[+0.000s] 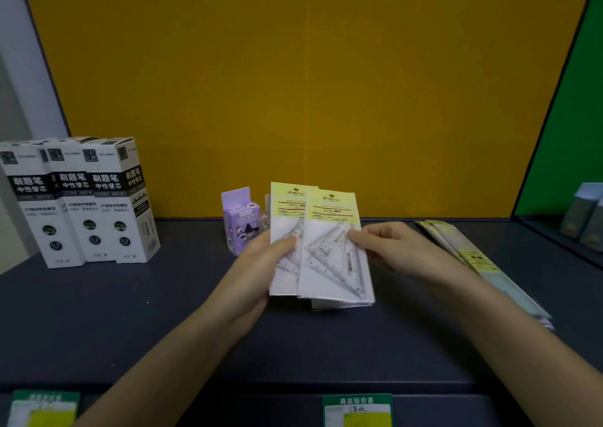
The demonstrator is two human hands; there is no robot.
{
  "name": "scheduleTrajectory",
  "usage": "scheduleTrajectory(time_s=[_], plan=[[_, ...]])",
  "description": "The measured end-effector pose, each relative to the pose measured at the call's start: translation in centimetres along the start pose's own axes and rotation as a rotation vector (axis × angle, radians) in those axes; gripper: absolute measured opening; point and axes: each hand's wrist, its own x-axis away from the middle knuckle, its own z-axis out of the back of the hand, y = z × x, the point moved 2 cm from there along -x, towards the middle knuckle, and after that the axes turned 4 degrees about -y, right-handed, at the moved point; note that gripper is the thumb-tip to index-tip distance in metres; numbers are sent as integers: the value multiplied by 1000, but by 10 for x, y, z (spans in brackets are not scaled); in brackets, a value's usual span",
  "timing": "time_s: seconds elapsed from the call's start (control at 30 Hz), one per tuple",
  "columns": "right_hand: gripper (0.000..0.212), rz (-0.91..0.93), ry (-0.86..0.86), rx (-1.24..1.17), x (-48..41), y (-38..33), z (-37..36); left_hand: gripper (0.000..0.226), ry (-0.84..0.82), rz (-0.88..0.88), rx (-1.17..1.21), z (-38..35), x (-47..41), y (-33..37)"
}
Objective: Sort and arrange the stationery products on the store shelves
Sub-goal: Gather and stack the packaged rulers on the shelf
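Note:
Above the middle of the dark shelf (98,312) I hold a small stack of set-square packs (332,263), clear sleeves with pale yellow header cards, fanned upright. My left hand (261,260) grips the stack's left edge with the thumb on the front of the back pack. My right hand (388,247) pinches the right edge of the front pack. A small purple box (240,221) stands just behind my left hand, partly hidden by it.
Three tall white pen-refill boxes (88,201) stand at the shelf's left. Long ruler packs (473,260) lie flat at the right. Grey boxes (584,214) sit in the neighbouring green bay. Price labels (357,410) hang on the front rail. A yellow back panel (293,84) closes the rear.

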Motion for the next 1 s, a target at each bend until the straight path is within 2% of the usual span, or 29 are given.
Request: scheduleTrajectory(time_s=[0.13,0.23,0.43,0.5,0.6,0.7,0.8,0.87,1.0], plan=[[31,-14,85,-11,-1,5,22,22,114,-10,-51,19,1,8],[29,-99,54,44,-8,16,25,23,136,-30,-138,29,4,12],[44,-178,40,330,-33,25,7,20,175,14,-201,21,4,9],[42,-162,76,459,-35,26,5,20,155,29,-212,18,2,8],[46,-156,147,637,-35,27,6,20,16,-2,-299,8,0,7],[49,-136,199,612,-35,31,12,21,-58,-37,-360,-8,-8,4],[52,-111,275,536,-34,34,20,16,-23,-9,-407,-19,-22,-1],[53,-105,312,499,-34,36,23,14,2,-14,-522,-21,-32,-6],[53,-116,335,467,-34,41,27,24,37,-33,-820,-21,-42,-11]])
